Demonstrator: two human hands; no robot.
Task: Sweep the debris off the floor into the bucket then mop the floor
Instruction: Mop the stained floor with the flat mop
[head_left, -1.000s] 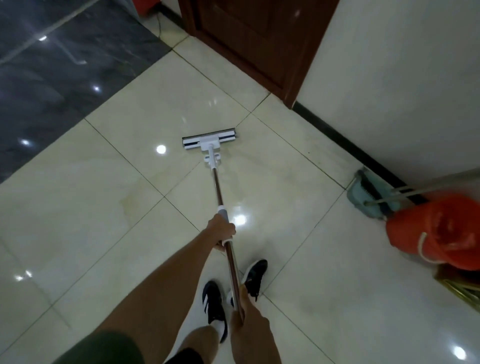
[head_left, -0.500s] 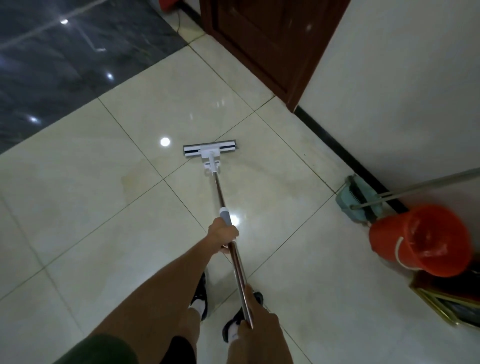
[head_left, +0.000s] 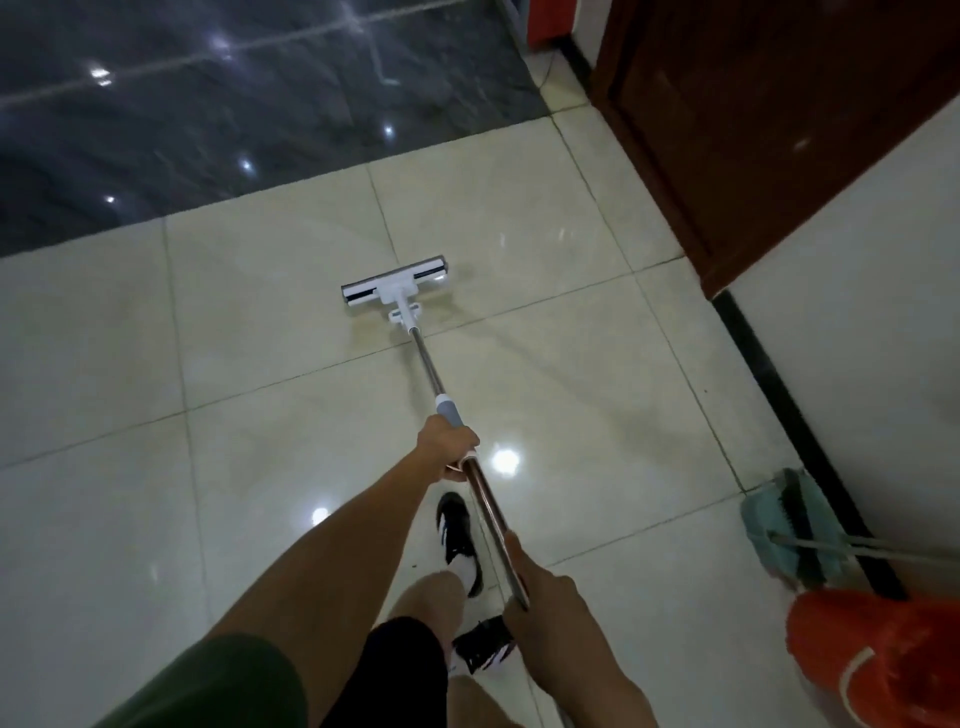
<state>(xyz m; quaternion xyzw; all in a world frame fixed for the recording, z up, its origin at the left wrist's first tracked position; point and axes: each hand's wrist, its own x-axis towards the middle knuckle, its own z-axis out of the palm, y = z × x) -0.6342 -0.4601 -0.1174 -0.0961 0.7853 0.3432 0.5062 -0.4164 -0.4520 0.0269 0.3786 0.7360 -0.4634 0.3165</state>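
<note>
On the pale floor, the mop is gliding, left hand and right hand both gripping its pole (mopping stage); next, probably drawing it back.

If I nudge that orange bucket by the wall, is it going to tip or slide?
The orange bucket looks like thin plastic, so probably light. On glossy tile it would likely slide rather than tip. Its contents are not clear, so weight is uncertain.

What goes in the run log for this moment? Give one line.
stage: mopping | left hand: grips mop handle | right hand: grips handle end | mop head: on cream tile | bucket: right, by wall
</note>
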